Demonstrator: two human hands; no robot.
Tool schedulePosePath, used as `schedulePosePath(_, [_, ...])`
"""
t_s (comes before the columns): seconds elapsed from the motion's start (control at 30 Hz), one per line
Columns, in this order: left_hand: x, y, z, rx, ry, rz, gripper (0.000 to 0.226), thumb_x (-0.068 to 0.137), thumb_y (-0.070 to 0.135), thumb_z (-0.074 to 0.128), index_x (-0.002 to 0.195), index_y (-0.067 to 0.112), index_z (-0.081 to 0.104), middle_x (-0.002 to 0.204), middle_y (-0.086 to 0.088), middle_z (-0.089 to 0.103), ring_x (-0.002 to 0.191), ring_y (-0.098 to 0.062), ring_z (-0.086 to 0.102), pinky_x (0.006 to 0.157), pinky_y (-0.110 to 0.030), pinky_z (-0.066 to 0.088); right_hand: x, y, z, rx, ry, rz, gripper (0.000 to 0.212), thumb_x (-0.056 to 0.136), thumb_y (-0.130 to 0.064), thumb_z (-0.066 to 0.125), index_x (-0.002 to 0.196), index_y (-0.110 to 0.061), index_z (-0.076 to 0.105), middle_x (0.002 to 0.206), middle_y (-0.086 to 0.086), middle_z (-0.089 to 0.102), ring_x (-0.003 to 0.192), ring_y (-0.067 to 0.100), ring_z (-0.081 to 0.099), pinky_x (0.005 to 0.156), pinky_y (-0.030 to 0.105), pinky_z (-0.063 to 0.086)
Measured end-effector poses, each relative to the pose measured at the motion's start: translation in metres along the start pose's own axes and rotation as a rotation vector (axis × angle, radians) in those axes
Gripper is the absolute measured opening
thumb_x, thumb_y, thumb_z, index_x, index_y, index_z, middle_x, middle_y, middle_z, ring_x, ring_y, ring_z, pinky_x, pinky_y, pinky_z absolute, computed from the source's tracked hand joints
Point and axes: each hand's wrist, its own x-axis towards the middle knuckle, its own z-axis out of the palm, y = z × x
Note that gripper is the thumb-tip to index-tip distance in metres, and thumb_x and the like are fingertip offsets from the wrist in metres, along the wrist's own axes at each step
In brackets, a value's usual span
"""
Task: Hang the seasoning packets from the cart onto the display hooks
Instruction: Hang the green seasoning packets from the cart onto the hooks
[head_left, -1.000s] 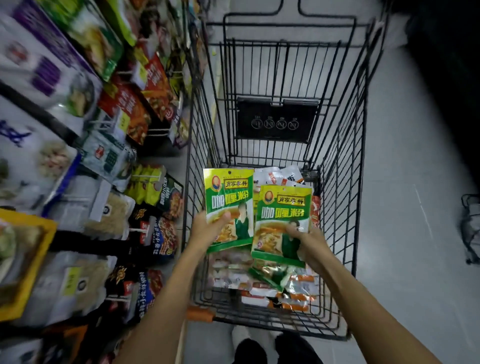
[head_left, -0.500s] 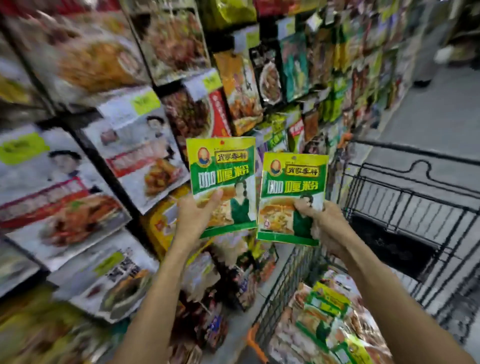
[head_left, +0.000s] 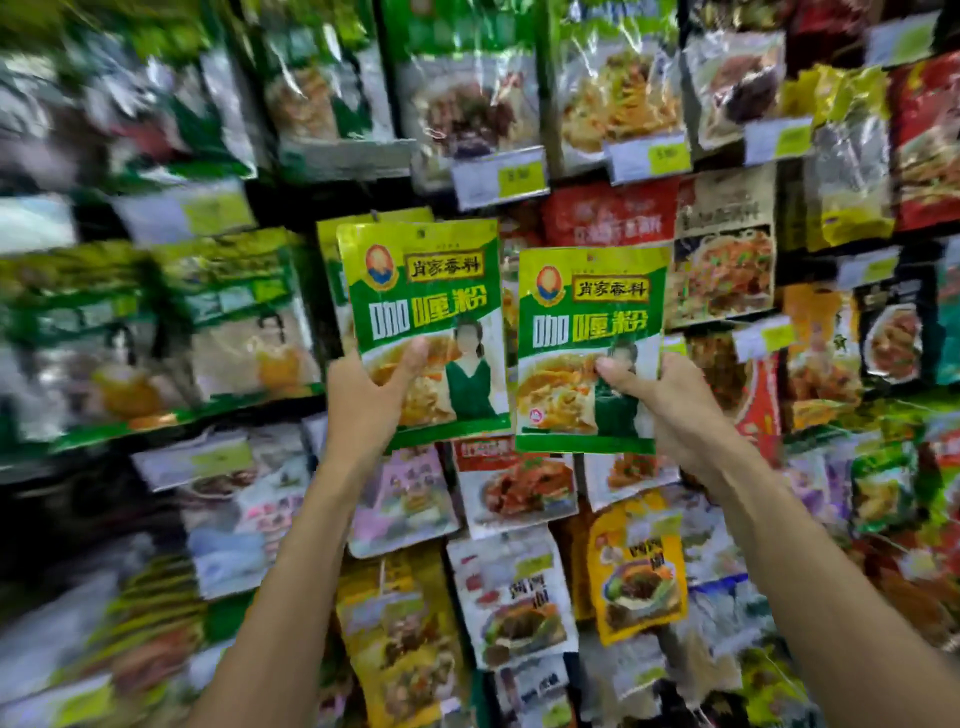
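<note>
At the display rack (head_left: 337, 161), the left hand (head_left: 363, 400) grips one green packet (head_left: 426, 291) and the right hand (head_left: 670, 410) a second packet (head_left: 587, 312), just beside it at three o'clock. Both have come up from the cart; hooking not yet done.

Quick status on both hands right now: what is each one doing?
Left hand: grips the left curry powder packet by its lower edge.
Right hand: grips the right curry powder packet by its lower edge.
</note>
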Motion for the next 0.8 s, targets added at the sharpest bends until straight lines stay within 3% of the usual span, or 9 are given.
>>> schedulePosePath(0.03, [0.006, 0.0, -0.016, 0.028, 0.026, 0.007, 0.054, 0.079, 0.054, 0.061, 0.115, 0.014, 0.065, 0.111, -0.006, 0.069, 0.109, -0.023, 0.062, 0.092, -0.045, 0.051, 0.007, -0.005, 0.017, 0.024, -0.021, -0.025, 0.058, 0.071, -0.039, 0.076, 0.089, 0.013, 0.056, 0.09, 0.026, 0.058, 0.099, 0.056, 0.047, 0.073, 0.027, 0.043])
schedulePosePath(0.07, [0.01, 0.0, -0.031, 0.054, 0.048, -0.003, 0.051, 0.078, 0.055, 0.06, 0.11, 0.016, 0.066, 0.109, -0.009, 0.069, 0.105, -0.025, 0.063, 0.089, -0.046, 0.051, 0.013, -0.01, 0.033, 0.034, -0.043, -0.045, 0.069, 0.071, -0.039, 0.076, 0.095, 0.021, 0.051, 0.095, 0.038, 0.057, 0.099, 0.054, 0.045, 0.098, 0.044, 0.034])
schedulePosePath(0.1, [0.015, -0.001, -0.046, 0.076, 0.078, -0.002, 0.043, 0.078, 0.056, 0.06, 0.103, 0.022, 0.065, 0.103, -0.005, 0.07, 0.096, -0.019, 0.064, 0.083, -0.042, 0.052, 0.02, -0.013, 0.046, 0.035, -0.068, -0.061, 0.069, 0.072, -0.038, 0.076, 0.098, 0.021, 0.052, 0.098, 0.041, 0.055, 0.097, 0.052, 0.049, 0.083, 0.03, 0.056])
schedulePosePath(0.2, [0.027, -0.006, -0.085, 0.131, 0.162, 0.009, 0.026, 0.078, 0.052, 0.061, 0.093, 0.03, 0.064, 0.088, 0.013, 0.067, 0.079, -0.002, 0.061, 0.074, -0.03, 0.049, 0.037, -0.019, 0.082, 0.041, -0.14, -0.053, 0.014, 0.079, -0.024, 0.073, 0.07, -0.015, 0.073, 0.073, -0.003, 0.074, 0.074, 0.014, 0.07, 0.058, 0.017, 0.054])
schedulePosePath(0.27, [0.033, -0.01, -0.103, 0.144, 0.202, 0.003, 0.036, 0.081, 0.048, 0.062, 0.101, 0.019, 0.068, 0.085, 0.014, 0.067, 0.078, -0.003, 0.062, 0.072, -0.02, 0.051, 0.048, -0.018, 0.102, 0.049, -0.203, -0.065, 0.018, 0.083, -0.017, 0.071, 0.065, -0.023, 0.07, 0.062, -0.016, 0.068, 0.062, -0.002, 0.066, 0.055, 0.01, 0.048])
schedulePosePath(0.37, [0.042, -0.02, -0.125, 0.157, 0.234, -0.018, 0.039, 0.081, 0.048, 0.063, 0.088, 0.01, 0.067, 0.063, 0.018, 0.056, 0.056, 0.003, 0.052, 0.056, -0.016, 0.041, 0.06, -0.018, 0.128, 0.083, -0.252, -0.044, 0.003, 0.085, -0.013, 0.07, 0.086, -0.016, 0.071, 0.075, -0.01, 0.072, 0.071, 0.003, 0.069, 0.066, 0.018, 0.055])
schedulePosePath(0.53, [0.051, -0.035, -0.147, 0.167, 0.258, -0.001, 0.069, 0.078, 0.056, 0.06, 0.094, -0.011, 0.061, 0.079, -0.02, 0.06, 0.071, -0.023, 0.055, 0.064, -0.034, 0.04, 0.078, -0.028, 0.154, 0.098, -0.261, 0.02, 0.021, 0.084, -0.013, 0.071, 0.1, 0.0, 0.066, 0.09, 0.009, 0.07, 0.069, 0.011, 0.07, 0.053, 0.02, 0.054])
schedulePosePath(0.63, [0.052, -0.037, -0.152, 0.201, 0.31, -0.003, 0.044, 0.084, 0.045, 0.063, 0.06, 0.01, 0.051, 0.049, 0.014, 0.049, 0.046, 0.0, 0.042, 0.046, -0.015, 0.032, 0.091, -0.035, 0.161, 0.061, -0.257, 0.017, 0.019, 0.084, -0.016, 0.072, 0.095, -0.001, 0.066, 0.094, 0.013, 0.069, 0.082, 0.02, 0.068, 0.066, 0.029, 0.059])
schedulePosePath(0.8, [0.058, -0.041, -0.152, 0.197, 0.316, 0.044, 0.043, 0.089, 0.029, 0.065, 0.052, 0.029, 0.044, 0.038, 0.02, 0.047, 0.034, 0.005, 0.038, 0.038, -0.005, 0.026, 0.103, -0.04, 0.171, 0.069, -0.258, 0.052, 0.009, 0.085, -0.014, 0.072, 0.083, -0.009, 0.065, 0.086, 0.008, 0.07, 0.081, 0.021, 0.069, 0.07, 0.032, 0.058])
